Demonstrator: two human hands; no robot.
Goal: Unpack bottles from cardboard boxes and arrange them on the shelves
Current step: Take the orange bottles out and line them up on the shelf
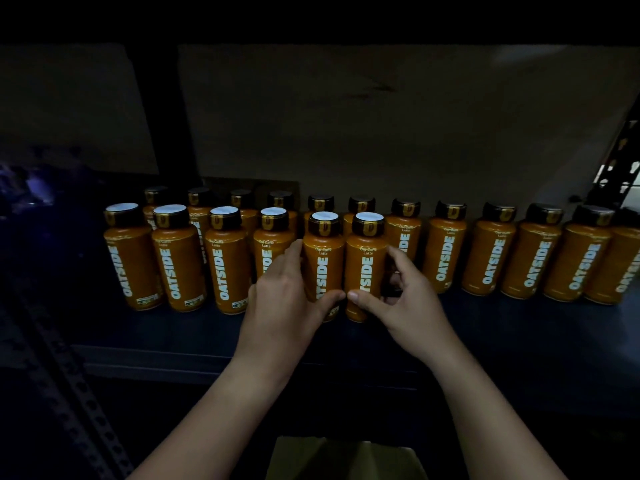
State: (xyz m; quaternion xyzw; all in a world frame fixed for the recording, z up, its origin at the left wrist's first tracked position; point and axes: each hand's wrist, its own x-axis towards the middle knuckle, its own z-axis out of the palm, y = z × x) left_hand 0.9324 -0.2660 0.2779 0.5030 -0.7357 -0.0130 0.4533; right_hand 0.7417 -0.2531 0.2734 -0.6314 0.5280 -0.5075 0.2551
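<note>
Orange Oatside oat-latte bottles fill the dark shelf [485, 327] in two rows, labels forward so the brand reads. We hold two side by side at the front row's right end: our left hand [287, 303] wraps one bottle [322, 268], our right hand [401, 299] the bottle [366, 268] at its three o'clock, fingers curled round each, thumbs nearly meeting. At six o'clock a cardboard box [346, 459] likely supplies more.

L hand [282, 299] & R hand [403, 296] round two upright front-row bottles [323, 268], side by side on dark shelf [502, 327].
</note>
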